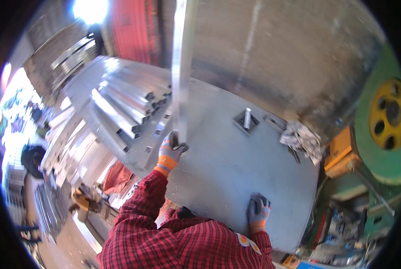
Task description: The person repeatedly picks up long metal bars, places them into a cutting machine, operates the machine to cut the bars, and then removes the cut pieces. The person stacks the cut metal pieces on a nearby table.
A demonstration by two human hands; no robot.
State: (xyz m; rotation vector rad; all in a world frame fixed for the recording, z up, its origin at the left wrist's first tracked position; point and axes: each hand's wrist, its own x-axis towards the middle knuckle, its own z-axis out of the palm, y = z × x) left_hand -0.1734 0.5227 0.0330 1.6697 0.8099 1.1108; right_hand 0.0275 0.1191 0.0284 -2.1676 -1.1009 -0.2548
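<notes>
My left hand [171,152], in a grey and orange glove with dark fingers, is closed round the lower end of a long, shiny metal tube [180,62]. The tube stands nearly upright and runs out of the picture at the top. Lower right, my right hand [258,211], gloved alike, lies on the grey tabletop [218,157] with its fingers apart and nothing seen in them. Left of the held tube, a row of square metal tubes [120,105] lies on the table, open ends facing me. A short cut metal piece [163,123] lies close to my left hand.
A dark square frame [246,122] with a bright short piece on it sits at the far right of the table. Beside a crumpled rag [301,140] lies a small dark tool [294,154]. A green machine with a yellow wheel [390,113] stands right, a wall [281,49] behind.
</notes>
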